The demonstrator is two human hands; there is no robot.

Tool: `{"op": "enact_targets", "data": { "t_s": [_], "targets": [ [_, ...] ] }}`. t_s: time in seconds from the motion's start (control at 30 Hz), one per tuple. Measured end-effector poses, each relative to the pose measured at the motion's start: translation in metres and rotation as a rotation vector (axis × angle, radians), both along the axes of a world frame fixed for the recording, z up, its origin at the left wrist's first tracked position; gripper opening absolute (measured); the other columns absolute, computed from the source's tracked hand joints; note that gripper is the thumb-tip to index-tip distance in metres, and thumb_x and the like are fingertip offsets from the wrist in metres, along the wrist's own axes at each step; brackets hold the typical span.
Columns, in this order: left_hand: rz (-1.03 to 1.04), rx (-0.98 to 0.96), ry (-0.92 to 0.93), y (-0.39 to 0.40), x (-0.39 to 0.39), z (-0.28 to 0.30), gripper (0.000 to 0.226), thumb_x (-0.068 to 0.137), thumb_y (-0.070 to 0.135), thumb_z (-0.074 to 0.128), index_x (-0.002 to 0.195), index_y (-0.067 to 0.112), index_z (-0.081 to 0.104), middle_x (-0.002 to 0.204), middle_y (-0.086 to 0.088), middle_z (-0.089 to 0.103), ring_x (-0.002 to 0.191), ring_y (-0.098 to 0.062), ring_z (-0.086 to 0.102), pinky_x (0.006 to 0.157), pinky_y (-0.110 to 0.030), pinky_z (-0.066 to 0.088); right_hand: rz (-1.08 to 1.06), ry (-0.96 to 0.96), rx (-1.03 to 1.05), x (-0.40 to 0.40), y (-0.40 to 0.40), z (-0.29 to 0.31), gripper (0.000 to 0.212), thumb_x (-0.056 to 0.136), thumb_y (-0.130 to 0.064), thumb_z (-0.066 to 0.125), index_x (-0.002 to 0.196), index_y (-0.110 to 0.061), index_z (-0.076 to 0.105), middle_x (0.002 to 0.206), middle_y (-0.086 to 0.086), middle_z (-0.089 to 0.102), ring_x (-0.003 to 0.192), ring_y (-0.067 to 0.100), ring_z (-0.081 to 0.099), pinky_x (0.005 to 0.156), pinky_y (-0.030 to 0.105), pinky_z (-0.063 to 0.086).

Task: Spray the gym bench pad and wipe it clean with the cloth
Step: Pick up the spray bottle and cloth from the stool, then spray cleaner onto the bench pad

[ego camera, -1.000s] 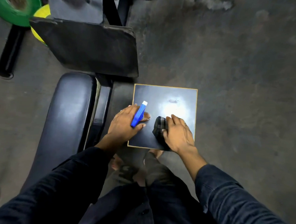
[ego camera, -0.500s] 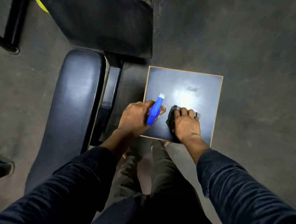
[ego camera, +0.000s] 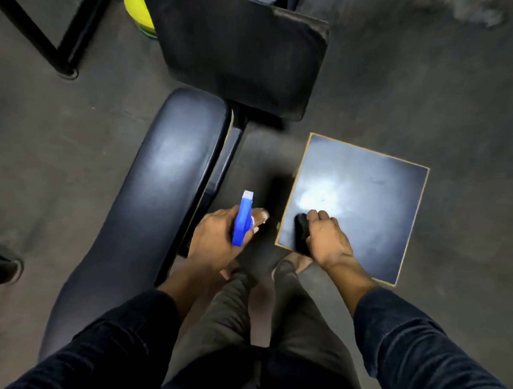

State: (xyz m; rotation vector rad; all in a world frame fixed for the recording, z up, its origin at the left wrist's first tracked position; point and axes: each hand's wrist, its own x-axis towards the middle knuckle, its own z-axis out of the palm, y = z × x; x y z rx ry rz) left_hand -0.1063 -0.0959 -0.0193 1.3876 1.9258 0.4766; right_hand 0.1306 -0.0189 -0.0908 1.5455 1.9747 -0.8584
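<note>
A long black gym bench pad (ego camera: 156,207) is lying lengthwise on the left above a grey floor (ego camera: 433,84), a square dark board (ego camera: 368,200) sitting just beside it to the right. The left hand (ego camera: 217,237) is gripping a blue spray bottle (ego camera: 242,219) between pad and board — the right hand (ego camera: 327,239) is clutching a dark cloth (ego camera: 301,232) at the board's near-left corner.

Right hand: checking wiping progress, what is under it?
Under the right hand lies a dark cloth, pressed on the square board near its corner. The board beneath them is hidden.
</note>
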Motion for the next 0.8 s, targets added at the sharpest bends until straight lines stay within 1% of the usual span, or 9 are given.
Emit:
{"op": "enact_targets", "data": {
  "t_s": [0.07, 0.17, 0.23, 0.3, 0.4, 0.47, 0.57, 0.7, 0.8],
  "targets": [
    [0.053, -0.041, 0.028, -0.019, -0.032, 0.0, 0.04, 0.088, 0.061, 0.062, 0.126, 0.051, 0.055, 0.11, -0.001, 0.081, 0.106, -0.027, 0.076, 0.091, -0.043, 0.061, 0.047, 0.052, 0.018, -0.03, -0.008, 0.012, 0.041, 0.098, -0.009, 0.06, 0.136, -0.013, 0.047, 0.138, 0.012, 0.051, 0.129, 0.036, 0.052, 0.102, 0.044, 0.052],
    [0.126, -0.124, 0.042, -0.044, -0.078, -0.003, 0.03, 0.093, 0.05, 0.072, 0.122, 0.046, 0.072, 0.115, 0.007, 0.079, 0.112, -0.021, 0.073, 0.098, -0.042, 0.058, 0.137, 0.087, 0.038, -0.08, -0.017, 0.027, 0.044, 0.096, -0.011, 0.064, 0.137, -0.013, 0.048, 0.137, 0.011, 0.052, 0.129, 0.035, 0.053, 0.103, 0.041, 0.051],
    [0.207, -0.141, 0.057, -0.063, -0.11, 0.001, 0.033, 0.091, 0.059, 0.066, 0.122, 0.05, 0.068, 0.112, 0.007, 0.079, 0.109, -0.023, 0.073, 0.095, -0.043, 0.059, 0.223, 0.103, 0.051, -0.12, -0.023, 0.036, 0.044, 0.095, -0.012, 0.063, 0.137, -0.012, 0.049, 0.137, 0.012, 0.053, 0.128, 0.036, 0.054, 0.103, 0.041, 0.049],
    [0.316, -0.108, 0.046, -0.081, -0.137, 0.002, 0.038, 0.086, 0.063, 0.06, 0.12, 0.048, 0.062, 0.107, 0.003, 0.08, 0.104, -0.028, 0.074, 0.092, -0.044, 0.06, 0.319, 0.12, 0.05, -0.158, -0.027, 0.044, 0.044, 0.095, -0.012, 0.063, 0.137, -0.012, 0.049, 0.136, 0.012, 0.054, 0.127, 0.036, 0.055, 0.103, 0.042, 0.049],
    [0.455, -0.125, 0.06, -0.113, -0.181, -0.005, 0.028, 0.095, 0.056, 0.069, 0.119, 0.043, 0.073, 0.109, 0.003, 0.079, 0.106, -0.028, 0.074, 0.092, -0.044, 0.059, 0.486, 0.139, 0.043, -0.225, -0.033, 0.049, 0.045, 0.094, -0.014, 0.064, 0.137, -0.012, 0.05, 0.136, 0.012, 0.056, 0.129, 0.035, 0.055, 0.105, 0.043, 0.051],
    [0.527, -0.143, 0.105, -0.131, -0.202, -0.011, 0.031, 0.097, 0.061, 0.067, 0.122, 0.044, 0.073, 0.105, 0.002, 0.078, 0.103, -0.028, 0.072, 0.089, -0.041, 0.058, 0.581, 0.144, 0.065, -0.264, -0.036, 0.049, 0.047, 0.094, -0.016, 0.066, 0.138, -0.011, 0.051, 0.138, 0.013, 0.057, 0.131, 0.036, 0.055, 0.107, 0.043, 0.05],
    [0.687, -0.129, 0.143, -0.157, -0.233, -0.021, 0.029, 0.098, 0.059, 0.065, 0.118, 0.039, 0.073, 0.094, 0.002, 0.075, 0.097, -0.03, 0.071, 0.082, -0.037, 0.054, 0.709, 0.164, 0.085, -0.324, -0.05, 0.043, 0.043, 0.095, -0.017, 0.067, 0.135, -0.011, 0.052, 0.138, 0.013, 0.056, 0.131, 0.037, 0.055, 0.098, 0.044, 0.053],
    [0.818, -0.163, 0.134, -0.172, -0.255, -0.027, 0.041, 0.101, 0.063, 0.06, 0.112, 0.025, 0.071, 0.1, -0.008, 0.075, 0.098, -0.038, 0.068, 0.088, -0.045, 0.055, 0.847, 0.17, 0.123, -0.384, -0.062, 0.028, 0.035, 0.098, -0.012, 0.063, 0.131, -0.011, 0.05, 0.136, 0.015, 0.056, 0.127, 0.04, 0.055, 0.089, 0.046, 0.052],
    [0.898, -0.161, 0.12, -0.183, -0.261, -0.03, 0.037, 0.103, 0.058, 0.062, 0.118, 0.026, 0.073, 0.105, -0.01, 0.076, 0.1, -0.039, 0.068, 0.091, -0.048, 0.054, 0.962, 0.19, 0.131, -0.423, -0.074, 0.006, 0.032, 0.1, -0.004, 0.058, 0.129, -0.013, 0.049, 0.135, 0.014, 0.056, 0.128, 0.038, 0.053, 0.088, 0.046, 0.052]
  ]
}}
